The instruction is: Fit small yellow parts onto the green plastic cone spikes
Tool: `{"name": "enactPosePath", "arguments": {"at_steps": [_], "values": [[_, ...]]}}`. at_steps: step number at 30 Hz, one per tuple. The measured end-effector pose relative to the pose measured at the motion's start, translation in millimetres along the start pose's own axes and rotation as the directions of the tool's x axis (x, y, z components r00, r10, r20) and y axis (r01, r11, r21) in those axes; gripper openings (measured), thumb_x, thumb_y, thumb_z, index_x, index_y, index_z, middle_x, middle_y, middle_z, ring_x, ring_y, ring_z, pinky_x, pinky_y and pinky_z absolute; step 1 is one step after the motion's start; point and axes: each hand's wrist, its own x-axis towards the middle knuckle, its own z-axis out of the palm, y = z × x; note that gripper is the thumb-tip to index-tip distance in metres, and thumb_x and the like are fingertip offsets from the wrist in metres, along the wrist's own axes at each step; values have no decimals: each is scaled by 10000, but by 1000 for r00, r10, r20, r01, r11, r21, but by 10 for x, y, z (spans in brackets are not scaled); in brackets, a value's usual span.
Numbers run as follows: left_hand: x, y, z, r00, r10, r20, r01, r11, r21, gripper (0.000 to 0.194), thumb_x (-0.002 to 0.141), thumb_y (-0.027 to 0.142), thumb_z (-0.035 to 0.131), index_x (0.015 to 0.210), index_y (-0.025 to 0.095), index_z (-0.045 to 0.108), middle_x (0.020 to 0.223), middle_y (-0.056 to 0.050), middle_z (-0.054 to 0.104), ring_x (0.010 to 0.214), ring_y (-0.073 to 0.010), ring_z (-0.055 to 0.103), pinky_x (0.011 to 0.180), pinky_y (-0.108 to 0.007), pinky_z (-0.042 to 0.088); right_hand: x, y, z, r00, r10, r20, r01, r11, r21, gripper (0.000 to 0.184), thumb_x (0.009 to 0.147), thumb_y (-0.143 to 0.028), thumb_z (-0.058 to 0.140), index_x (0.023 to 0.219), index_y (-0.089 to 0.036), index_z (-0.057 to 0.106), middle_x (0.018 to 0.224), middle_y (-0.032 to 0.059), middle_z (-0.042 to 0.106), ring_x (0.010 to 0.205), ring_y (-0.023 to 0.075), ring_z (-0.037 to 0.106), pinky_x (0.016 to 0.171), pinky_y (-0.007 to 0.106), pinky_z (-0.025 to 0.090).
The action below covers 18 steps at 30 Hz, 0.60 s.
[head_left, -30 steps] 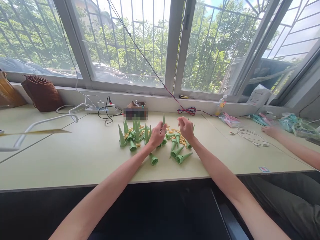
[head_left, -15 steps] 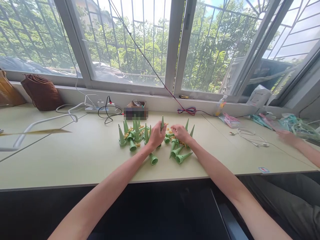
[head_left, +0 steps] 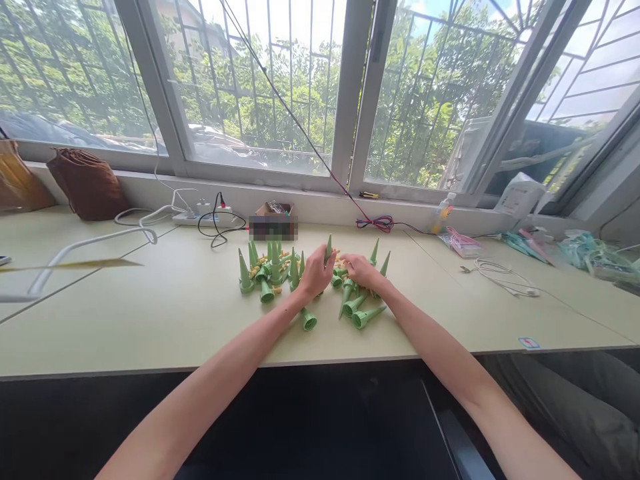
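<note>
My left hand (head_left: 316,273) is closed around a green plastic plant-watering spike (head_left: 329,248), its tip pointing up. A small yellow piece (head_left: 336,253) shows just beside that spike; I cannot tell whether it is fitted into it. Close on the right, my right hand (head_left: 363,269) has its fingertips drawn together, and what they pinch is hidden. Several green spikes (head_left: 244,275) stand or lie left of my hands among small yellow pieces (head_left: 277,290). More spikes (head_left: 367,317) lie under and in front of my right hand, and a single one (head_left: 309,320) lies near my left wrist.
Behind the spikes is a small cardboard box (head_left: 275,210). A power strip (head_left: 220,217) with cables and a bundled red-and-blue wire (head_left: 376,223) lie along the wall. A white cable (head_left: 505,277) and plastic bags (head_left: 583,250) are to the right. A brown bag (head_left: 87,183) stands far left.
My right hand has come left and down, close to my left hand. A yellow piece has appeared beside the held spike. The other person's arm at the right has left the view.
</note>
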Motion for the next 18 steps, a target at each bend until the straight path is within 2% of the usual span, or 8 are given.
{"name": "enactPosePath", "arguments": {"at_steps": [6,10,18], "values": [[0,10,0,1000,-5,7,5,1000,-4,176,949,320,411,874,186,498,813,-48,610,664,-143,519,619,-265,402,-17,-19,-21,999,35,10,-35,999,-34,367,942,-138,359,1216,-136,602,1065,132,650,996,206,572,888,295,402],[0,17,1,1000,-10,7,10,1000,1,174,948,315,413,882,185,508,819,-52,617,673,-146,523,631,-271,407,-26,-27,-34,997,74,34,-72,997,-40,369,945,-148,350,1212,-142,604,1069,138,609,997,207,561,882,293,396],[-5,3,13,1000,-2,11,2,1000,7,184,950,322,407,879,184,507,808,-46,613,671,-142,530,624,-260,399,9,53,29,995,74,65,-74,997,-5,341,966,-190,343,1170,-158,614,1069,118,577,1019,190,541,908,285,376]]}}
